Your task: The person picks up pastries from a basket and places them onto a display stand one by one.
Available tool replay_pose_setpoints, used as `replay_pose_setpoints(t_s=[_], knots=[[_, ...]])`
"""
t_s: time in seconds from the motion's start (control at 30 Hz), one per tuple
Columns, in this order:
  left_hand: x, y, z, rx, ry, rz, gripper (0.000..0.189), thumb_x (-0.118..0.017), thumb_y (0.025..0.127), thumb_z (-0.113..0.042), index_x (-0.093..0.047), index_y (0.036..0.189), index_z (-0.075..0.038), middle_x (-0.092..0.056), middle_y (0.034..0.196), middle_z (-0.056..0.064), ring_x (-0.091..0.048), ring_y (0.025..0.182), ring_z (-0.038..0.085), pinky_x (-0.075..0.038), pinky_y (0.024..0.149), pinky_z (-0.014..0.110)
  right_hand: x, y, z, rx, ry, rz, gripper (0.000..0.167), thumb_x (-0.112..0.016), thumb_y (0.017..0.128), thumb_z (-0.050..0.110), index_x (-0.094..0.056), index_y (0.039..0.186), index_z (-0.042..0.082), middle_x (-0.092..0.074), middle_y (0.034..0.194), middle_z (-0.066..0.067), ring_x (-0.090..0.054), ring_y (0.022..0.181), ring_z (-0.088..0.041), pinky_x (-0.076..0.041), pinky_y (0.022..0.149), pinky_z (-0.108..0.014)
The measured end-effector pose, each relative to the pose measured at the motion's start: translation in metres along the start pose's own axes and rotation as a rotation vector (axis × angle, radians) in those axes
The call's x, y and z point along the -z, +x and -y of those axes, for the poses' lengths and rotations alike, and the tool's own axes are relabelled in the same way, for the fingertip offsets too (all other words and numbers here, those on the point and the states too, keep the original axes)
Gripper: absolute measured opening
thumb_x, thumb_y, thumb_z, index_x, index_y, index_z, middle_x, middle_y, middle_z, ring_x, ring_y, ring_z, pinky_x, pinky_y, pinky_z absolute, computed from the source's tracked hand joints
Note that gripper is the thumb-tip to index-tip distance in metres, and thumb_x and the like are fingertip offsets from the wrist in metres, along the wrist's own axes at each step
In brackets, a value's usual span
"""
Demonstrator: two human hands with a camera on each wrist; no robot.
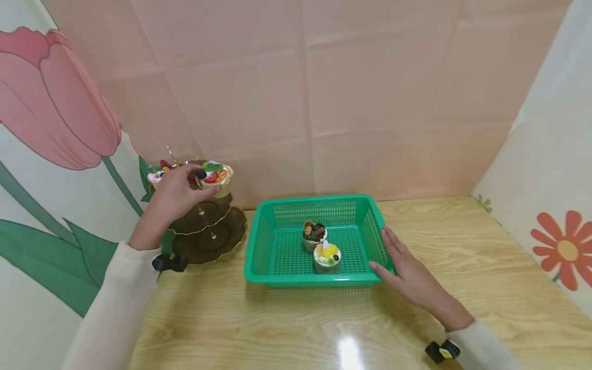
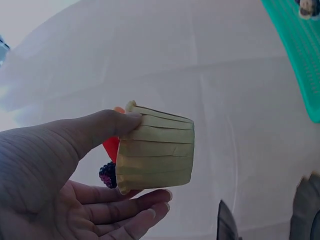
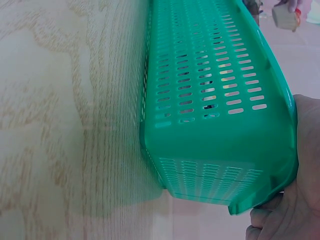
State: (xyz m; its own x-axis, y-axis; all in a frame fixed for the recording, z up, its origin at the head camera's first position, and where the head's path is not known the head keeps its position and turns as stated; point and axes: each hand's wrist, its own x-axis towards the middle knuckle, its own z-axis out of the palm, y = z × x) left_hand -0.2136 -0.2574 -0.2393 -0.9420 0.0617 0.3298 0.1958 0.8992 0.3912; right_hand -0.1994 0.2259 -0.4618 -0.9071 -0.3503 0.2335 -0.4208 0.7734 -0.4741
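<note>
we see a wood-patterned table [image 1: 287, 329] under a green basket [image 1: 307, 278] with slotted walls. nine o'clock from it, we find a brown tiered stand [image 1: 233, 231] edged in gold. at the basket's rim, just past three o'clock, we see the right hand [image 1: 411, 275], fingers straight, thumb spread apart from them. the left hand [image 1: 173, 192] is at ten o'clock from the basket, thumb and fingers clamped on a pleated, pale yellow fruit cup [image 2: 157, 150], near the stand. in the basket we spot a chocolate cup [image 1: 314, 236] and, at five o'clock from it, a yellow-topped cup [image 1: 327, 257]. atop the fruit cup we make out a green leaf [image 1: 213, 167], a red strawberry [image 1: 211, 178] and a dark blackberry [image 2: 107, 175].
</note>
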Motion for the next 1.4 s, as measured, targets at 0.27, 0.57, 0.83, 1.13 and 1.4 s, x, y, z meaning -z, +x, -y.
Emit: replay_pose_setpoints(t_s=[0.27, 0.57, 0.83, 1.13, 1.4], knots=[[0.005, 0.015, 0.015, 0.071, 0.054, -0.055, 0.056, -0.070, 0.089, -0.048, -0.063, 0.116, 0.001, -0.067, 0.093, 0.018, -0.059, 0.075, 0.027, -0.044, 0.056, 0.030, -0.002, -0.001, -0.001, -0.007, -0.004, 0.003, 0.088, -0.050, 0.100, 0.056, -0.005, 0.160, 0.010, 0.002, 0.168, -0.005, -0.025, 0.147, -0.047, -0.037, 0.103, -0.069], [-0.002, 0.028, 0.025, 0.126, 0.128, -0.143, 0.052, -0.068, 0.088, -0.049, -0.067, 0.099, 0.001, -0.067, 0.087, 0.019, -0.058, 0.076, 0.032, -0.041, 0.057, 0.036, -0.002, -0.002, -0.002, -0.012, -0.003, 0.000, 0.089, -0.049, 0.099, 0.057, -0.005, 0.160, 0.010, 0.002, 0.168, -0.005, -0.023, 0.147, -0.046, -0.037, 0.103, -0.069], [-0.007, 0.037, 0.030, 0.183, 0.195, -0.171, 0.057, -0.066, 0.086, -0.054, -0.064, 0.091, 0.003, -0.063, 0.084, 0.020, -0.057, 0.070, 0.032, -0.041, 0.049, 0.036, -0.002, -0.003, 0.000, -0.003, 0.000, -0.010, 0.087, -0.049, 0.100, 0.055, -0.007, 0.160, 0.009, 0.001, 0.168, -0.005, -0.024, 0.147, -0.047, -0.036, 0.103, -0.069], [-0.013, 0.049, 0.036, 0.192, 0.247, -0.218, 0.061, -0.066, 0.086, -0.055, -0.065, 0.091, 0.006, -0.062, 0.079, 0.021, -0.056, 0.066, 0.034, -0.041, 0.046, 0.038, 0.001, -0.003, 0.001, -0.011, 0.004, -0.010, 0.088, -0.050, 0.099, 0.056, -0.006, 0.160, 0.010, 0.002, 0.168, -0.003, -0.022, 0.149, -0.044, -0.035, 0.105, -0.068], [-0.012, 0.052, 0.038, 0.222, 0.278, -0.220, 0.062, -0.065, 0.087, -0.058, -0.066, 0.085, 0.005, -0.061, 0.075, 0.021, -0.055, 0.061, 0.033, -0.041, 0.044, 0.038, 0.000, -0.003, 0.001, 0.000, 0.001, -0.019, 0.088, -0.050, 0.099, 0.056, -0.008, 0.160, 0.010, 0.001, 0.168, -0.003, -0.022, 0.149, -0.043, -0.036, 0.105, -0.067]])
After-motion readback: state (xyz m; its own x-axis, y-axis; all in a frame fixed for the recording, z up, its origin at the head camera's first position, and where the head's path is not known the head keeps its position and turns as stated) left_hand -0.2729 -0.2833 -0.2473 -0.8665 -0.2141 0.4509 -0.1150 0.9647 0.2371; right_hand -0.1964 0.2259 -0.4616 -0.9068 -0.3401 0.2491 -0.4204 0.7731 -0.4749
